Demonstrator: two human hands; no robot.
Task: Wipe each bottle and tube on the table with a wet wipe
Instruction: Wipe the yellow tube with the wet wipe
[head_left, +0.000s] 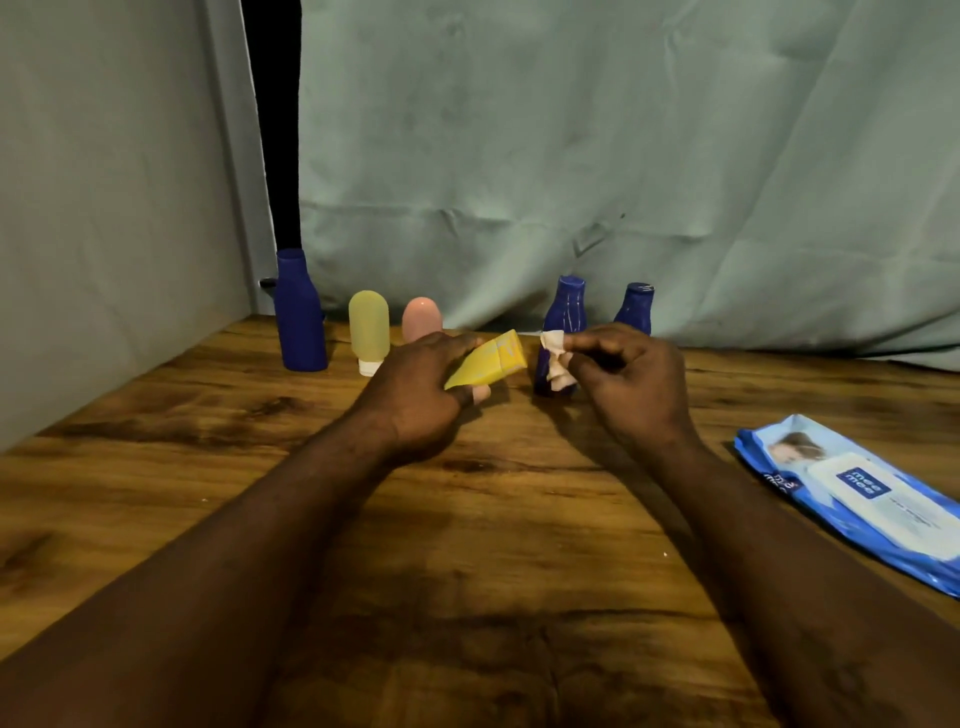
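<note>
Here's the yellow tube, up off the table and tilted, its flat crimped end pointing up and to the right. The left hand has it, fingers curled round the lower body and the thumb lying along the top. Just beside that crimped end is the wet wipe, bunched into a pale crumple and pinched between the thumb and fingertips of the right hand. Tube and wipe are very close, with a thin gap showing between them (no contact that I can make out). The two hands are level with each other over the middle of the wooden table, both forearms reaching in from the near edge.

Directly behind the wipe stands a dark blue bottle, upright, its lower half partly covered by the wipe. A smaller blue bottle stands behind the right hand's knuckles. Behind the left hand a pink tube pokes up, with a pale yellow tube beside it, standing on its white cap. At the far left of the row is the tallest blue bottle.

On the right, well apart from the row, a blue wipes pack lies flat on the table. A wrinkled grey-green cloth hangs behind it all.
</note>
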